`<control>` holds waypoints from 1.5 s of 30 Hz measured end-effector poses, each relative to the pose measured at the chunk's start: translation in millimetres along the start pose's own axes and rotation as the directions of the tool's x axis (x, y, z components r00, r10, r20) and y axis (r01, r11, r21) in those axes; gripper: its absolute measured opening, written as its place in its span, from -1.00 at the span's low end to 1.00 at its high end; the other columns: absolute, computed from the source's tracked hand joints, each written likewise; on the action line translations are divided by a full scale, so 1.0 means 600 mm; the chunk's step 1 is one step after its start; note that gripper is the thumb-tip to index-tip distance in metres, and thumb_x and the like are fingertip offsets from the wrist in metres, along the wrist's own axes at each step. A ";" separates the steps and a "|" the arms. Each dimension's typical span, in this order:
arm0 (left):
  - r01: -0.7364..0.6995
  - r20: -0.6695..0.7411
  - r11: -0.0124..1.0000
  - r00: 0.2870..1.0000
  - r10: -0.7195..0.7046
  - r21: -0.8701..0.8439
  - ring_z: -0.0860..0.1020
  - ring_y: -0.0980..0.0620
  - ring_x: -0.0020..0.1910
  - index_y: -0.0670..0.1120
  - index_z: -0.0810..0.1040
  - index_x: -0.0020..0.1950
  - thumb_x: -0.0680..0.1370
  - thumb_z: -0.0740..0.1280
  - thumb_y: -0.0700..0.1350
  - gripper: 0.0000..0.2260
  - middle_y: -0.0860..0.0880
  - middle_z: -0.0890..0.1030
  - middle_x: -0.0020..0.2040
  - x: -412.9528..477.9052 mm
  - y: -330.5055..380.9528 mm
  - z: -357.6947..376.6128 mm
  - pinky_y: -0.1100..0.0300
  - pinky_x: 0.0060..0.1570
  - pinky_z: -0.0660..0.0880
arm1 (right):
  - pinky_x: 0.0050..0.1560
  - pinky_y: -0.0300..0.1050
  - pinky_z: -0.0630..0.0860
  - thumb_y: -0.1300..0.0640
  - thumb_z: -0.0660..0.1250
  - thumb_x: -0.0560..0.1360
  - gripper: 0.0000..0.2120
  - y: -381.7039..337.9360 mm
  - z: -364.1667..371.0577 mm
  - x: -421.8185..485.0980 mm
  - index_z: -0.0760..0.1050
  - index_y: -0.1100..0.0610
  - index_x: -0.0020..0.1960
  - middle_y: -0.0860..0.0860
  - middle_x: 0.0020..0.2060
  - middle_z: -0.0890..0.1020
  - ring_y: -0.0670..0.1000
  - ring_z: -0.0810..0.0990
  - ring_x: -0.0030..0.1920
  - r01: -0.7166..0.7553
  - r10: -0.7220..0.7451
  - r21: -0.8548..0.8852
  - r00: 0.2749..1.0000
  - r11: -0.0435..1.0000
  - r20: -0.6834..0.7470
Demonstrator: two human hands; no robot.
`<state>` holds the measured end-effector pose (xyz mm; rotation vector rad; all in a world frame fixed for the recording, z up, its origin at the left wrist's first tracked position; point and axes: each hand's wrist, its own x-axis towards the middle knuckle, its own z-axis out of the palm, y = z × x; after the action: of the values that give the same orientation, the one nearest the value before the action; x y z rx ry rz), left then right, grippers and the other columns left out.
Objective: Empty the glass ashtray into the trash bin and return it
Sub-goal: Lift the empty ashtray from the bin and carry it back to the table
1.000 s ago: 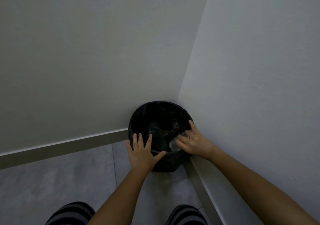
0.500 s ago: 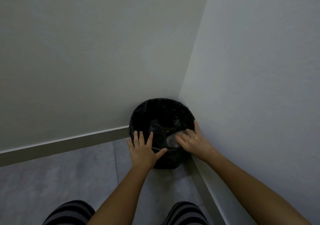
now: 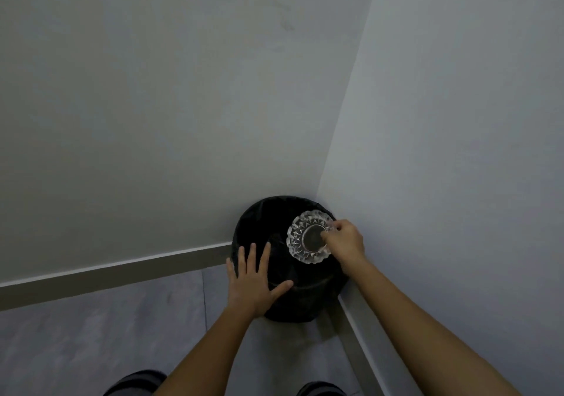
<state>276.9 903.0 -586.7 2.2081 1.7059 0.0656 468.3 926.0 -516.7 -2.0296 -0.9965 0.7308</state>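
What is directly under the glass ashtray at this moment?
Under the glass ashtray, held by the right hand, is the open mouth of the trash bin with its black liner. The bin's contents cannot be seen: the inside is dark and partly covered by the ashtray.

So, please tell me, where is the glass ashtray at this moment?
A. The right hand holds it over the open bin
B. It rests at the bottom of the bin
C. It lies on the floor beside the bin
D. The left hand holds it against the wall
A: the right hand grips the glass ashtray by its edge above the black-lined trash bin, while the left hand is spread flat at the bin's near rim.
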 end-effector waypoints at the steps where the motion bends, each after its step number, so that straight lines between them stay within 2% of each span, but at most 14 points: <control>1: -0.039 -0.034 0.998 0.999 0.037 -0.058 -0.26 -0.14 0.53 0.06 -0.34 0.53 0.46 0.08 0.44 -0.12 -0.09 -0.20 0.58 0.003 -0.001 -0.012 -0.21 0.44 -0.26 | -0.18 -0.07 0.53 0.22 0.36 0.42 -0.80 -0.002 -0.001 0.002 0.56 0.11 0.04 0.13 -0.04 0.65 0.08 0.59 -0.16 -0.025 0.023 0.045 0.999 0.999 0.026; 6: -0.137 -0.096 0.965 0.988 0.119 -0.225 -0.14 -0.10 0.55 0.01 -0.28 0.55 0.31 0.37 0.40 0.11 0.00 -0.05 0.59 0.032 0.008 -0.064 -0.21 0.44 -0.25 | -0.15 -0.02 0.60 0.25 0.44 0.39 -0.83 -0.017 0.013 -0.005 0.58 0.15 -0.02 0.07 -0.16 0.64 0.05 0.61 -0.17 0.010 -0.029 0.156 0.992 0.988 0.121; 10: -0.116 -0.084 0.931 0.992 0.093 -0.347 -0.06 -0.08 0.55 -0.03 -0.18 0.56 0.27 0.45 0.35 0.14 0.00 0.00 0.59 0.035 0.012 -0.074 -0.21 0.45 -0.23 | 0.04 0.07 0.63 0.27 0.45 0.38 -0.74 -0.017 0.025 -0.014 0.53 0.02 0.00 0.06 -0.04 0.66 0.07 0.65 -0.04 0.024 -0.076 0.209 0.966 0.978 0.245; 13: -0.122 -0.157 0.931 0.985 0.071 -0.345 0.02 -0.01 0.54 -0.04 -0.03 0.57 0.20 0.44 0.40 0.13 0.02 0.11 0.57 0.039 -0.003 -0.077 -0.20 0.47 -0.17 | 0.05 0.01 0.63 0.28 0.44 0.41 -0.64 -0.023 0.031 -0.009 0.51 0.03 0.15 0.08 0.01 0.66 0.06 0.66 -0.02 0.065 -0.135 0.219 0.937 0.973 0.321; 17: -0.143 -0.292 0.960 0.954 0.068 -0.241 0.16 0.03 0.51 -0.05 0.11 0.54 0.06 0.19 0.55 0.17 0.02 0.25 0.52 0.018 -0.026 -0.120 -0.19 0.46 -0.13 | 0.05 -0.08 0.62 0.20 0.42 0.48 -0.52 -0.054 0.018 -0.018 0.39 0.04 0.36 0.11 0.10 0.66 0.05 0.67 0.05 0.072 -0.198 0.245 0.815 0.967 0.544; 21: -0.237 -0.431 0.961 0.888 0.157 -0.140 0.48 -0.07 0.30 -0.11 0.41 0.37 0.06 0.28 0.49 0.03 -0.05 0.54 0.29 -0.028 -0.029 -0.232 -0.40 0.34 0.06 | 0.17 -0.10 0.55 0.29 0.43 0.34 -0.25 -0.145 -0.044 -0.066 0.24 0.02 0.46 -0.01 0.26 0.56 -0.03 0.59 0.21 0.196 -0.274 0.191 0.681 0.962 0.679; 24: -0.210 -0.441 0.969 0.888 0.132 -0.132 0.46 -0.09 0.32 -0.12 0.40 0.38 0.05 0.30 0.49 0.04 -0.06 0.54 0.29 -0.069 -0.023 -0.366 -0.34 0.39 -0.01 | 0.07 -0.06 0.60 0.41 0.41 0.24 0.00 -0.265 -0.105 -0.098 0.03 -0.03 0.53 -0.04 0.34 0.47 0.03 0.64 0.14 0.257 -0.238 0.107 0.555 0.960 0.797; 26: -0.161 -0.436 0.979 0.895 0.090 -0.128 0.38 -0.05 0.38 -0.10 0.33 0.43 0.05 0.29 0.51 0.09 -0.04 0.48 0.35 -0.101 -0.015 -0.455 -0.24 0.44 -0.12 | 0.22 0.05 0.56 0.28 0.51 0.21 0.15 -0.347 -0.139 -0.124 -0.14 -0.10 0.55 -0.04 0.37 0.44 0.01 0.63 0.17 0.379 -0.245 0.022 0.552 0.925 0.797; 30: -0.035 -0.468 0.989 0.883 -0.037 -0.146 0.38 -0.03 0.37 -0.09 0.35 0.41 0.03 0.32 0.52 0.09 -0.01 0.48 0.33 -0.185 0.004 -0.638 -0.23 0.45 -0.08 | 0.30 -0.02 0.49 -0.12 0.60 0.11 0.19 -0.531 -0.208 -0.200 -0.10 -0.21 0.51 -0.11 0.32 0.51 -0.04 0.57 0.24 0.585 -0.358 -0.042 0.549 0.810 0.755; 33: -0.007 -0.493 0.989 0.867 -0.069 -0.151 0.40 -0.01 0.35 -0.09 0.37 0.40 0.05 0.34 0.52 0.07 0.02 0.49 0.31 -0.275 0.010 -0.769 -0.22 0.45 -0.04 | 0.19 -0.46 0.38 -0.05 0.65 0.17 -0.03 -0.658 -0.258 -0.279 0.15 -0.09 0.40 -0.23 0.22 0.48 -0.18 0.50 0.20 0.704 -0.459 -0.006 0.469 0.710 0.755; 34: 0.001 -0.496 0.990 0.865 -0.071 -0.141 0.40 -0.01 0.35 -0.10 0.37 0.41 0.05 0.33 0.51 0.07 0.01 0.50 0.31 -0.308 0.010 -0.809 -0.22 0.45 -0.04 | 0.21 -0.46 0.37 -0.06 0.66 0.16 -0.06 -0.693 -0.271 -0.309 0.18 -0.06 0.37 -0.21 0.22 0.46 -0.19 0.47 0.23 0.751 -0.494 0.003 0.431 0.661 0.755; 37: 0.066 -0.519 0.995 0.850 -0.092 -0.068 0.45 -0.04 0.32 -0.14 0.40 0.38 0.03 0.32 0.49 0.08 -0.02 0.54 0.27 -0.404 0.009 -0.890 -0.25 0.43 0.01 | 0.37 -0.15 0.37 -0.15 0.65 0.12 0.10 -0.762 -0.290 -0.384 0.14 0.09 0.47 -0.01 0.38 0.37 -0.03 0.40 0.37 0.857 -0.541 0.026 0.301 0.514 0.785; 40: 0.162 -0.583 0.985 0.795 -0.166 -0.059 0.45 -0.05 0.31 -0.13 0.40 0.37 0.02 0.33 0.49 0.07 -0.03 0.55 0.26 -0.504 -0.001 -0.938 -0.27 0.42 0.04 | 0.33 -0.26 0.28 -0.07 0.64 0.17 0.07 -0.831 -0.312 -0.470 0.13 0.13 0.49 0.02 0.42 0.35 0.01 0.36 0.40 0.931 -0.584 0.069 0.166 0.359 0.795; 45: 0.372 -0.621 0.920 0.695 -0.362 -0.121 0.32 -0.02 0.39 -0.09 0.29 0.45 0.07 0.41 0.46 0.08 -0.02 0.47 0.35 -0.688 -0.008 -0.992 -0.24 0.46 -0.07 | 0.46 0.14 0.20 -0.26 0.57 0.17 0.15 -0.907 -0.300 -0.621 0.05 0.11 0.53 0.06 0.47 0.32 0.09 0.32 0.45 0.996 -0.622 0.089 -0.073 -0.005 0.780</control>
<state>12.7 658.9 41.9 1.9071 2.4800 0.7874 183.4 778.3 86.8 -0.7463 -2.9032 0.2724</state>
